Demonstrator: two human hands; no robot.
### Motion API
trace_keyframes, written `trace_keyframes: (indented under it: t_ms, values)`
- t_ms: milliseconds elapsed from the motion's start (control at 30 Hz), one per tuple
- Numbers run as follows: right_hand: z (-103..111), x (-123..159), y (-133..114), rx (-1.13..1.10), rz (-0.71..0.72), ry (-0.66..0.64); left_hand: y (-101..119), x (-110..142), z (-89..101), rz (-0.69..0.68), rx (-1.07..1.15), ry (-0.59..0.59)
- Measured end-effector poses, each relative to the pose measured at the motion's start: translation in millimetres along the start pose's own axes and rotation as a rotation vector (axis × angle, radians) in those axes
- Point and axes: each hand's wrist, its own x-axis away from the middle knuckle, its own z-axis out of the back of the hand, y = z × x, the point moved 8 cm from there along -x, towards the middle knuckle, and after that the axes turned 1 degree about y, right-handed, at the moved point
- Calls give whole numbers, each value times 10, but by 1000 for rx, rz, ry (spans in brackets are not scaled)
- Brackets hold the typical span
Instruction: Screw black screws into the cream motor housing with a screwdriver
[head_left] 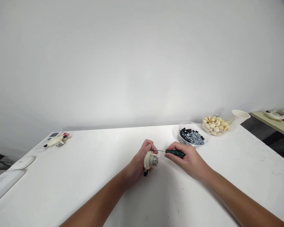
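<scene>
My left hand is closed around a cream plastic housing with a small metal motor, held just above the white table. Small black pieces stick out at the housing's upper and lower ends. My right hand grips the dark green handle of a screwdriver. Its thin shaft points left, and the tip reaches the black piece at the housing's upper end, close to my left fingertips. Whether the tip sits in a screw is too small to tell.
A clear round dish holds silver screws and black pieces. Behind it are a bag of cream oval parts and a paper cup. Far left, a similar cream assembly rests on a scale-like device. White cases line the left edge.
</scene>
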Motion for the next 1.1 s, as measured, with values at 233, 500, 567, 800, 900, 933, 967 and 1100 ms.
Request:
trace_keyframes:
  t_ms: [233,500,567,800,900,933,967,1100]
  values:
    - [-18,19,-11,-14,-51,-15,33,9,-26,-38,-8,-29]
    - [-109,23,135,-194,-205,-95,-2,28,-3,13,-47,13]
    - [-106,16,156,-201,-205,-93,-6,28,-4,-8,-63,5]
    - [-79,29,103,-125,-170,-96,18,19,-7,-57,-80,9]
    - [-94,47,47,-99,-164,-116,28,19,-20,-60,-96,-8]
    - [-102,52,34,-95,-165,-125,27,19,-20,-61,-103,-11]
    - [-107,56,24,-91,-165,-130,24,19,-18,-61,-110,-10]
    - [-52,43,22,-31,-169,-86,-3,18,-3,-47,-89,10]
